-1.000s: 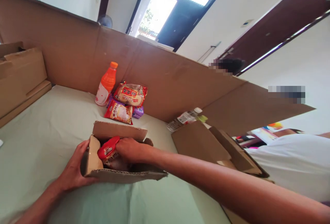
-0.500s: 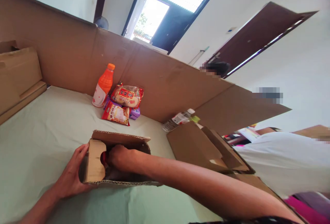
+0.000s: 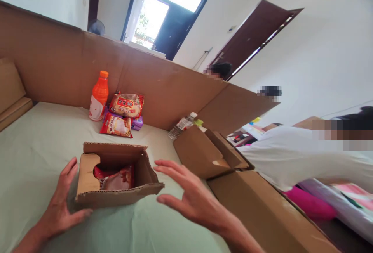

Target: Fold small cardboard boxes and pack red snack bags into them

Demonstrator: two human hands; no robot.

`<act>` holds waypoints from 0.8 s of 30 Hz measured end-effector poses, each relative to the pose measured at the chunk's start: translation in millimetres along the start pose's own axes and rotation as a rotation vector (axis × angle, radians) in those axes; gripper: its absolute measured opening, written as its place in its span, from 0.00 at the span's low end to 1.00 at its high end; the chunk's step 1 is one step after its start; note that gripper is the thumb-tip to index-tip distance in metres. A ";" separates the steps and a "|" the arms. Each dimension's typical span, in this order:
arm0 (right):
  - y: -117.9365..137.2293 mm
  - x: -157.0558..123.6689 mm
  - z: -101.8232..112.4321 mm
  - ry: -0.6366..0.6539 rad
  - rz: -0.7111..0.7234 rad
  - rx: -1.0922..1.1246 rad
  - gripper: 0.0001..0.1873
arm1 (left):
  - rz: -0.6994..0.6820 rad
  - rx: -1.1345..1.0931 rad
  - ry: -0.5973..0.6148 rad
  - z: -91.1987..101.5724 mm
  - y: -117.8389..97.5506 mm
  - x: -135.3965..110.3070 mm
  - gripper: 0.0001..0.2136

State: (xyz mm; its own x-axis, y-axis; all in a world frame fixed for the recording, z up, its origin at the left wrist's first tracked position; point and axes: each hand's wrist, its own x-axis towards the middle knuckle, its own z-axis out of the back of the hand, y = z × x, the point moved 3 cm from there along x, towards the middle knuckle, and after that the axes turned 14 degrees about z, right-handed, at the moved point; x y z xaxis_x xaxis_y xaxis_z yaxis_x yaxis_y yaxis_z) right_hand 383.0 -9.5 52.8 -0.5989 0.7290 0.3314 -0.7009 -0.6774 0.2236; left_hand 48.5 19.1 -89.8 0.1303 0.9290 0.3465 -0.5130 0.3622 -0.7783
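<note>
A small open cardboard box (image 3: 116, 198) sits on the pale green table. Inside it lies a red snack packet (image 3: 115, 177). My left hand (image 3: 61, 202) rests flat against the box's left side, fingers spread. My right hand (image 3: 189, 194) hovers open just right of the box, fingers stretched out and holding nothing. Farther back stand an orange drink bottle (image 3: 98, 96) and a small pile of snack packets (image 3: 122, 115).
A tall cardboard wall (image 3: 163, 86) rings the back of the table. A clear water bottle (image 3: 182, 125) lies beside another open carton (image 3: 204, 152) at right. A person in a white shirt (image 3: 294, 156) works beyond it. More cardboard (image 3: 11, 94) sits at far left.
My right hand has come out of the box, leaving the red packet inside, and now hovers open to its right. The view has shifted rightward.
</note>
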 end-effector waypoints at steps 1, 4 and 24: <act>1.0 -8.7 -11.3 0.017 -0.013 0.017 0.31 | -0.011 0.007 -0.039 1.4 -10.1 -1.0 0.42; 5.8 -16.4 -45.7 0.001 -0.050 0.114 0.32 | -0.050 0.040 -0.144 3.7 -40.2 0.0 0.31; -12.3 23.7 -49.8 0.117 0.231 0.089 0.44 | -0.045 0.113 -0.112 -0.6 -50.5 21.8 0.21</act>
State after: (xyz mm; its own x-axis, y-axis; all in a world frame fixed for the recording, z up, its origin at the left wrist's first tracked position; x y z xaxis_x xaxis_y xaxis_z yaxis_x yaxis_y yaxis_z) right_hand 358.1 21.0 12.2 -0.7833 0.5570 0.2761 -0.5066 -0.8293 0.2357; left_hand 77.8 21.1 -43.3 0.0629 0.8954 0.4409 -0.6020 0.3864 -0.6988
